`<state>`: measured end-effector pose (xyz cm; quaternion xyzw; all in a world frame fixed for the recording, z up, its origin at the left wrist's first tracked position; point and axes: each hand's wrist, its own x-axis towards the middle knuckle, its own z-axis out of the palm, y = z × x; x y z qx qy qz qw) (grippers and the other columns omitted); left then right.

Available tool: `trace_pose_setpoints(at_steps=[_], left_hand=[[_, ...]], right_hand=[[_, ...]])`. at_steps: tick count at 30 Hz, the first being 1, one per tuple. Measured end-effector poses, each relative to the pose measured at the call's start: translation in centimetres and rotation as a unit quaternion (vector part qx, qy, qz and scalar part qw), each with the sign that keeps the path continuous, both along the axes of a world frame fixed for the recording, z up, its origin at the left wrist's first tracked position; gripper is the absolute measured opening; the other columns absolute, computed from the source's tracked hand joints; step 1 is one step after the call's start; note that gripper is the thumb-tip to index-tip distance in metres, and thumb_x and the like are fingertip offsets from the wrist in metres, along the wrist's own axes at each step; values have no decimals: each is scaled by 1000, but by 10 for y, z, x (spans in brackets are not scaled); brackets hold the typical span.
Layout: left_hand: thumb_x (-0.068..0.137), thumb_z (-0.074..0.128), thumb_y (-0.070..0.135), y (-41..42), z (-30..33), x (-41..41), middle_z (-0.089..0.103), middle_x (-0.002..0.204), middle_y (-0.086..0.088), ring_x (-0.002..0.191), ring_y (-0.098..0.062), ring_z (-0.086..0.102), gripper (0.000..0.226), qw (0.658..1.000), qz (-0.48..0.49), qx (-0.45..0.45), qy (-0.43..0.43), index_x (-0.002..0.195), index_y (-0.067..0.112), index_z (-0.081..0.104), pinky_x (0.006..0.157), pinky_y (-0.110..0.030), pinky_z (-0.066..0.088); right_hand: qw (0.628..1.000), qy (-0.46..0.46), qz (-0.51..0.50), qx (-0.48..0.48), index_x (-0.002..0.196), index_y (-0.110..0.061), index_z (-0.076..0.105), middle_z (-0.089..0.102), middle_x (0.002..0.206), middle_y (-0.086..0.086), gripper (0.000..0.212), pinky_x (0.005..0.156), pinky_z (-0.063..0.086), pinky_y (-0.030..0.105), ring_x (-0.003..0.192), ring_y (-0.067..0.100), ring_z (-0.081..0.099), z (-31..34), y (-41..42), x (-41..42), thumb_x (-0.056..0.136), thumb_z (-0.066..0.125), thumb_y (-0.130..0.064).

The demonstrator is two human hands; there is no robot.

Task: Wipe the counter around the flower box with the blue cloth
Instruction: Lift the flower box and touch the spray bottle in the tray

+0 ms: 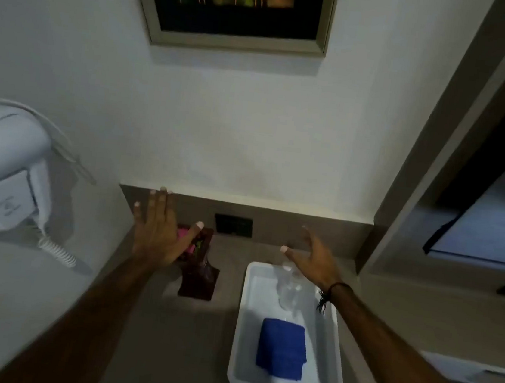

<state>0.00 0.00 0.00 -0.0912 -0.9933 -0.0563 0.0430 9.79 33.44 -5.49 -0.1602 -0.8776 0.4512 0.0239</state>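
Note:
A folded blue cloth (282, 348) lies in the near half of a white tray (241, 331) on the grey counter (165, 339). The dark wooden flower box (199, 275), with pink flowers partly hidden, stands left of the tray near the back wall. My left hand (157, 231) hovers above the flower box, fingers spread, holding nothing. Above the tray's far end, my right hand (313, 258) is open too, with a dark cord around its wrist. Neither hand touches the cloth.
Clear glass items (289, 287) sit in the tray's far half. A white wall-mounted hair dryer (4, 175) with a coiled cord hangs at left. A dark socket plate (233, 225) is on the backsplash. A framed picture (234, 6) hangs above. A door frame (430, 167) bounds the right.

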Motion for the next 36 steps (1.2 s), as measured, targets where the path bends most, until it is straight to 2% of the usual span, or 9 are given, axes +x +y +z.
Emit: trace_pose_setpoints(at_steps=[3, 6, 9, 14, 19, 23, 29, 33, 36], left_hand=[[77, 19, 87, -4, -23, 10, -5, 170, -18, 157, -35, -6, 118, 996, 49, 24, -69, 158, 4, -2, 125, -59, 0], [76, 32, 81, -5, -48, 24, 3, 169, -21, 157, -37, 2, 118, 988, 90, 89, -88, 158, 2, 5, 126, -56, 4], [73, 36, 82, -2, -67, 31, 17, 166, -25, 155, -41, 12, 120, 985, 107, 113, -76, 157, -1, 16, 125, -56, 8], [76, 60, 74, 1, -82, 29, 22, 164, -25, 154, -40, 14, 116, 970, 146, 177, -83, 155, -1, 17, 124, -58, 7], [69, 49, 85, -1, -81, 28, 14, 167, -23, 156, -39, 8, 127, 969, 149, 160, -115, 157, 1, 9, 124, -54, 3], [73, 44, 86, -1, -77, 28, 7, 169, -21, 157, -37, 2, 125, 970, 140, 143, -137, 157, 3, 3, 125, -52, -1], [77, 50, 80, 1, -74, 28, 8, 168, -22, 157, -37, 2, 120, 971, 141, 143, -133, 158, 3, 5, 125, -53, 0], [76, 53, 79, 1, -74, 27, 10, 168, -23, 156, -39, 3, 121, 969, 144, 156, -129, 158, 2, 7, 125, -55, 0], [73, 51, 81, 1, -73, 27, 15, 166, -24, 155, -41, 7, 121, 971, 135, 161, -114, 156, 1, 14, 125, -56, 3]], right_hand=[[990, -23, -22, -135, 142, -32, 48, 59, 139, 0, 71, 83, 50, 21, 119, 15, 57, -23, -9, 10, 80, 71, -57], [982, 16, -45, -182, 119, -25, 68, 69, 115, -9, 42, 85, 51, 23, 110, 14, 64, -34, -18, 10, 84, 70, -50], [974, 30, -65, -216, 91, -24, 75, 72, 91, -11, 19, 74, 50, 19, 91, 11, 67, -40, -26, 5, 86, 71, -42], [987, 24, -37, -156, 89, -10, 67, 67, 86, 1, 24, 80, 51, 29, 83, 13, 64, -60, -43, -1, 96, 60, -31], [996, -10, -44, -77, 78, -18, 65, 65, 74, -1, 33, 76, 58, 39, 73, 15, 63, -57, -64, -24, 91, 61, -48], [998, -59, -6, -9, 105, -9, 65, 69, 101, 12, 48, 84, 60, 43, 91, 27, 68, -47, -96, -42, 87, 63, -53], [993, -91, 54, 58, 116, -7, 60, 64, 117, 16, 54, 89, 54, 43, 107, 34, 63, -31, -137, -69, 82, 65, -49], [995, -80, 56, 36, 109, -8, 64, 66, 106, 12, 50, 82, 59, 41, 95, 28, 67, -35, -133, -69, 82, 69, -49], [998, -42, 12, -41, 83, -9, 70, 72, 79, 10, 36, 66, 59, 36, 71, 23, 69, -38, -115, -64, 84, 69, -45]])
